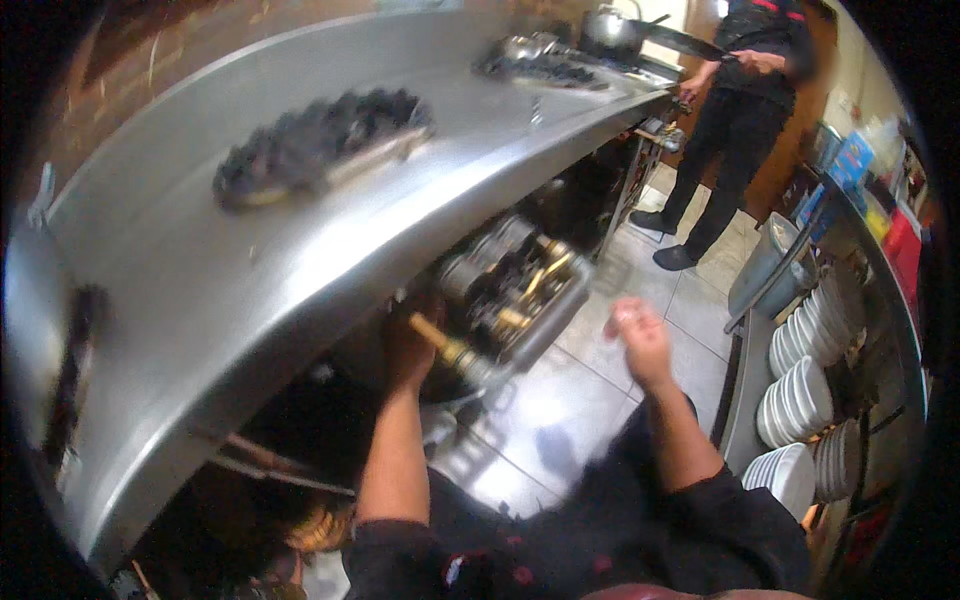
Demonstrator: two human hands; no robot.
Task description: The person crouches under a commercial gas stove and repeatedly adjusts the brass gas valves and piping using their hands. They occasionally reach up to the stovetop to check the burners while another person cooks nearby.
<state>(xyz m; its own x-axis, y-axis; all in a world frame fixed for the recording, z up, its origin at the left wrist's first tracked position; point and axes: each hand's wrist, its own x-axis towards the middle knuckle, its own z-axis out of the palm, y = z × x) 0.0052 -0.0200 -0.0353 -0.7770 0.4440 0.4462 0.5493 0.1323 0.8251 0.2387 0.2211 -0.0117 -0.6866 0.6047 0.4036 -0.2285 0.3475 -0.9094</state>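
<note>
My left hand point(403, 345) reaches into the shade under the steel counter's front edge, beside a yellow brass fitting point(455, 352) on a pipe. Its fingers are too dark to make out. Just right of that hand is a burner assembly point(515, 280) with dark metal parts, brass-coloured valves and a thick grey pipe along its front. My right hand point(642, 338) hangs in the air over the tiled floor, apart from the assembly. Its fingers are curled in, slightly blurred, with no object seen in them.
Black, coal-like heaps point(325, 140) sit in openings of the steel counter point(170, 230). At the far end a person point(750, 110) in dark clothes holds a pan point(685, 42) near a steel pot point(612, 30). Stacked white plates point(795, 400) fill the shelf on the right.
</note>
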